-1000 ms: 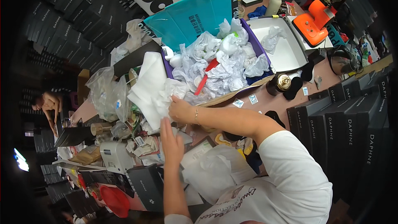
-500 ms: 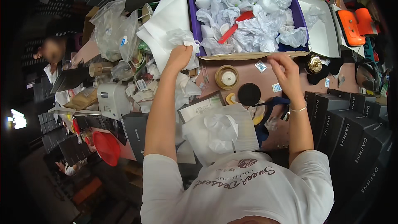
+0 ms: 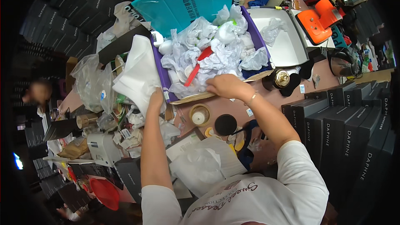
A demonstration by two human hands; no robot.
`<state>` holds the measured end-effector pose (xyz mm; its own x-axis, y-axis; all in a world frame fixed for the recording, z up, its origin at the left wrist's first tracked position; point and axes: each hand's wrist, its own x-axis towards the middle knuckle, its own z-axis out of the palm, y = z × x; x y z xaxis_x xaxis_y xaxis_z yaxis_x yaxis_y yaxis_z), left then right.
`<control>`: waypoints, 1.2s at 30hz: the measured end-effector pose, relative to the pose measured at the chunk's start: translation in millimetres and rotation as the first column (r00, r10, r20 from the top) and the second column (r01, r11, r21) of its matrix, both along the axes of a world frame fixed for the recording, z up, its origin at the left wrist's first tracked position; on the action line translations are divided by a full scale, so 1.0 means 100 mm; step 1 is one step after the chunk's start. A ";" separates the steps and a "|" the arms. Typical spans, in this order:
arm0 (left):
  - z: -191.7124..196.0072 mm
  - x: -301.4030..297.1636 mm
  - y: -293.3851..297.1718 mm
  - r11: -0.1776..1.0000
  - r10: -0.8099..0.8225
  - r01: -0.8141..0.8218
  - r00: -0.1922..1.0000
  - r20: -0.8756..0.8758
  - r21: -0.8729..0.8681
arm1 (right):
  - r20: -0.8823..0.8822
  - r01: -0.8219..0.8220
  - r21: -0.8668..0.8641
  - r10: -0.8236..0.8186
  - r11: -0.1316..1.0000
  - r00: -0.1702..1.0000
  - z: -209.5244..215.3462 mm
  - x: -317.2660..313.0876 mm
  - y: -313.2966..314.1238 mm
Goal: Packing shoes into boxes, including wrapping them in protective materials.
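Observation:
My left hand point(image 3: 156, 101) is closed at the lower edge of a stack of thin white sheets point(image 3: 137, 73), pinching one; its fingertips are partly hidden. My right hand point(image 3: 227, 86) reaches over the front rim of a purple-sided box point(image 3: 260, 39). Its fingers are curled against crumpled white tissue paper point(image 3: 201, 86) near the front. More crumpled tissue fills the box, and a red strip-like object point(image 3: 196, 68) lies on top. In front of the box stand a round gold tin with a white centre point(image 3: 199, 115) and a black round disc point(image 3: 226, 124).
A teal lid point(image 3: 187, 6) rises behind the box. To its right are an open white tray point(image 3: 287, 54), an orange device point(image 3: 318, 21) and a gold-topped jar point(image 3: 282, 78). Dark boxes point(image 3: 333, 129) stack at right. Plastic bags point(image 3: 89, 83) and a white printer-like machine point(image 3: 102, 148) stand left.
My right hand has moved left and forward, from above the table to the tissue in the box. My left hand stays at the white sheets. The view has turned and shifted.

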<state>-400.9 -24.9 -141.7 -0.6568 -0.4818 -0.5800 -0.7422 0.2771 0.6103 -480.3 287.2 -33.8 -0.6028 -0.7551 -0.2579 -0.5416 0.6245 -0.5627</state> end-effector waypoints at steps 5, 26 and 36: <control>-0.19 0.21 0.00 0.876 -0.389 0.335 0.916 -0.097 -0.347 | -0.133 -0.055 0.030 0.059 0.998 0.989 -0.47 -0.18 -0.18; -0.04 0.23 0.14 0.698 -0.551 0.423 0.832 -0.057 -0.578 | -0.293 0.309 -0.302 -0.396 0.902 0.870 -0.26 -0.67 0.27; 0.08 0.16 0.13 0.765 -0.494 0.436 0.870 0.004 -0.474 | -0.207 0.014 -0.309 -0.082 0.951 0.975 0.31 -0.29 0.18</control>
